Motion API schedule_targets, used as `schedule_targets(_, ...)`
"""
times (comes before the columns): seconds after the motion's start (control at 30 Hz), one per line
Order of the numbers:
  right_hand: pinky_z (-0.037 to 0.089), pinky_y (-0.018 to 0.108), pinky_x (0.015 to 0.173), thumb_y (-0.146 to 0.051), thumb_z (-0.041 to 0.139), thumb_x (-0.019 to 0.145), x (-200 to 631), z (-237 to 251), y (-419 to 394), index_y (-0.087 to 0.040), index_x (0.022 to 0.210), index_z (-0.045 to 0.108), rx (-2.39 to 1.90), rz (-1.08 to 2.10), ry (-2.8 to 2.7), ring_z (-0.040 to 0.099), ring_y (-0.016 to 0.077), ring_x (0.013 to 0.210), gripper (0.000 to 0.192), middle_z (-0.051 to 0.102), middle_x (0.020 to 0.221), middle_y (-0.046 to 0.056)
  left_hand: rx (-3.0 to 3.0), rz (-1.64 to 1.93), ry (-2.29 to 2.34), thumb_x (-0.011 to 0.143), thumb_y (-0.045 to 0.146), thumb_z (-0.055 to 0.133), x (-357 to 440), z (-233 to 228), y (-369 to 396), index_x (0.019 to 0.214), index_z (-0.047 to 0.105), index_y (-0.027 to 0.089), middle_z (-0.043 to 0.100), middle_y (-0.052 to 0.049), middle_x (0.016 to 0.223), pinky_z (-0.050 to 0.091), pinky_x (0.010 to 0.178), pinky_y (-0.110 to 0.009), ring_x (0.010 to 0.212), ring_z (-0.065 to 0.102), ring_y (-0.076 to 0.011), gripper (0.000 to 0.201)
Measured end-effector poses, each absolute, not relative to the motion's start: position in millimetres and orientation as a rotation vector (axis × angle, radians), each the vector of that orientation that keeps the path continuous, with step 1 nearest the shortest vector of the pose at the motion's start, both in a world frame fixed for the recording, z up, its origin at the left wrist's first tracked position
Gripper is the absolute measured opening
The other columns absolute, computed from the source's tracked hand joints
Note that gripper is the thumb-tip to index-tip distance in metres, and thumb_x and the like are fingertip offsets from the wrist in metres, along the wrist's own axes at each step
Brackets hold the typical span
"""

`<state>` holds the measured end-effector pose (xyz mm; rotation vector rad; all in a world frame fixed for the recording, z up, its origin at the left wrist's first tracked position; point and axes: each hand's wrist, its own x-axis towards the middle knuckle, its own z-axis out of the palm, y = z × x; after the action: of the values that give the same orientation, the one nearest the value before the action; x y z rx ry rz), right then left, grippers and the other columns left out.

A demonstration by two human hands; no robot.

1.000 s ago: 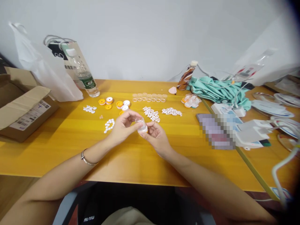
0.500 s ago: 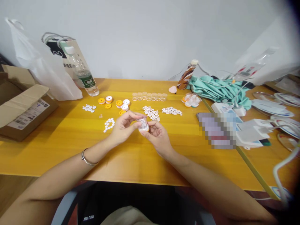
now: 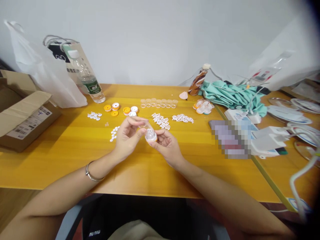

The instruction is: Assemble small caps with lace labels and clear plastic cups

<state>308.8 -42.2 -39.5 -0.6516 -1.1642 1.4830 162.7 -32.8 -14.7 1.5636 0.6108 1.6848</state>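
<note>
In front of my chest both hands work on a small round container. My right hand (image 3: 168, 146) pinches its white-and-orange round base (image 3: 151, 138) between thumb and fingers. A clear plastic cup (image 3: 148, 125) tilts over the base, and my left hand (image 3: 128, 136) grips it with thumb and fingertips. Whether cup and base touch is hard to tell. White openwork pieces (image 3: 161, 121) lie just beyond the hands, with more white openwork pieces (image 3: 182, 118) to their right. Small white discs (image 3: 114, 133) lie beside my left hand, which partly covers them.
Clear cups (image 3: 158, 103) stand in rows at the back. Orange and white round caps (image 3: 114, 113) and white discs (image 3: 94, 115) sit left. Filled clear containers (image 3: 203, 106), a brown bottle (image 3: 198, 80) and a phone (image 3: 230, 139) are right. A water bottle (image 3: 91, 85) and cardboard box (image 3: 27, 123) stand left.
My left hand has shifted a little left and its hold has turned. The clear cup has tilted up from the base. My right hand stays nearly in place.
</note>
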Motion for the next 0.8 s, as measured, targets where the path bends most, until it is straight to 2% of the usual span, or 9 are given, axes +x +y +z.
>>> schedule_targets(0.13, 0.050, 0.027, 0.082, -0.024, 0.076, 0.065, 309.2, -38.8, -42.8, -0.024, 0.081, 0.056, -0.649, 1.477, -1.196, 0.063, 0.0103, 0.079, 0.026, 0.066, 0.085, -0.003, 1.623, 1.660, 0.598, 0.079, 0.020, 0.066, 161.1, -11.5, -33.3, 0.086, 0.058, 0.018, 0.063, -0.006, 0.097, 0.050, 0.082, -0.033, 0.092, 0.062, -0.0158, 0.011)
schedule_targets(0.57, 0.051, 0.029, 0.084, -0.022, 0.076, 0.066, 310.1, -38.0, -43.8, -0.025, 0.085, 0.057, -0.567, 1.465, -1.210, 0.063, 0.0111, 0.085, 0.027, 0.066, 0.089, -0.003, 1.728, 1.582, 0.574, 0.076, 0.011, 0.067, 160.5, -9.8, -35.4, 0.089, 0.061, 0.019, 0.062, -0.005, 0.096, 0.049, 0.086, -0.033, 0.095, 0.061, -0.0159, 0.016)
schedule_targets(0.8, 0.051, 0.031, 0.085, -0.026, 0.076, 0.065, 311.1, -36.4, -43.4, -0.025, 0.084, 0.057, -0.611, 1.458, -1.225, 0.063, 0.0125, 0.086, 0.027, 0.066, 0.090, -0.002, 1.728, 1.554, 0.617, 0.076, 0.016, 0.068, 160.3, -11.9, -35.6, 0.088, 0.062, 0.019, 0.063, -0.006, 0.096, 0.049, 0.085, -0.035, 0.094, 0.061, -0.0169, 0.014)
